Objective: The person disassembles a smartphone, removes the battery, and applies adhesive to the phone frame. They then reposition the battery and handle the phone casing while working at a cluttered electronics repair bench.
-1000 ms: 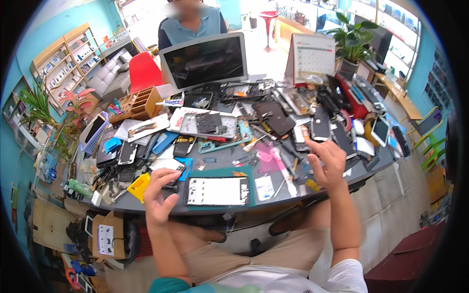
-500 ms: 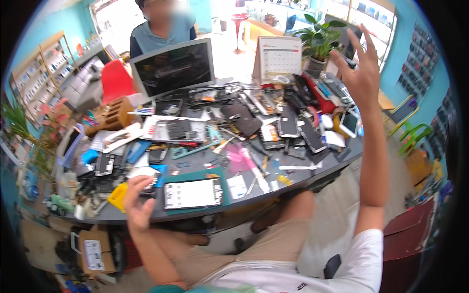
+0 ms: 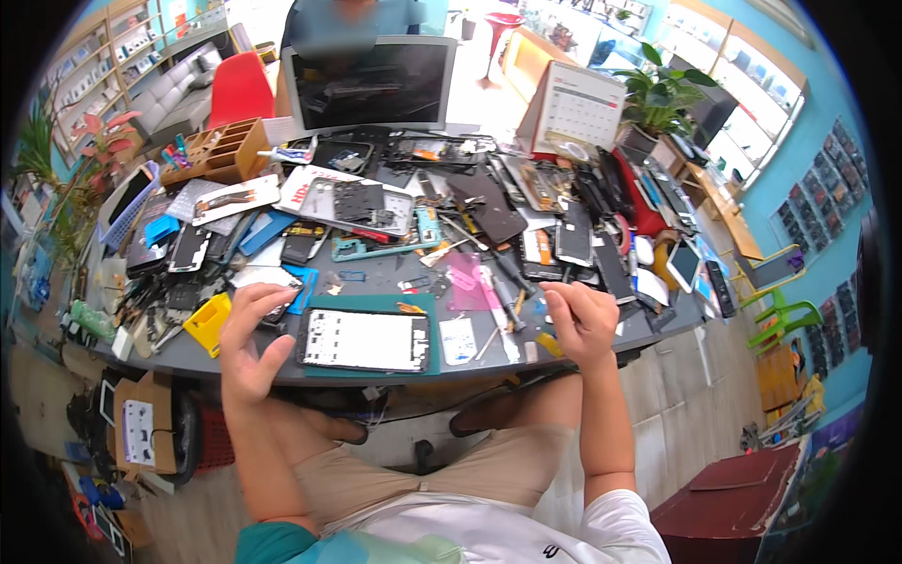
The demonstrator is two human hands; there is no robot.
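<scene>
My left hand point(image 3: 250, 340) hovers at the front left of the desk, thumb apart from its curved fingers. Nothing shows in its grasp; a yellow plastic holder point(image 3: 206, 325) lies beside it. Between my hands a black-framed phone point(image 3: 365, 340) with a white inner face lies flat on a green mat point(image 3: 435, 327). My right hand point(image 3: 584, 321) is over the front right edge with its fingers curled together; whether something small is in them is hidden. Closest to it are a yellow piece point(image 3: 549, 345) and a clear-and-white tube-like tool point(image 3: 498, 299). A white card point(image 3: 458, 341) lies right of the mat.
Phone parts, a pink sheet point(image 3: 466, 281) and a teal phone frame point(image 3: 390, 246) crowd the desk. Behind stand a wooden organiser point(image 3: 230, 153), a monitor point(image 3: 371, 86), a desk calendar point(image 3: 581, 108) and a potted plant point(image 3: 648, 103). A person point(image 3: 348, 23) is behind the monitor.
My right hand has come down from high at the right to the desk's front edge, its spread fingers now curled. My left hand stays near the phone. The view has shifted.
</scene>
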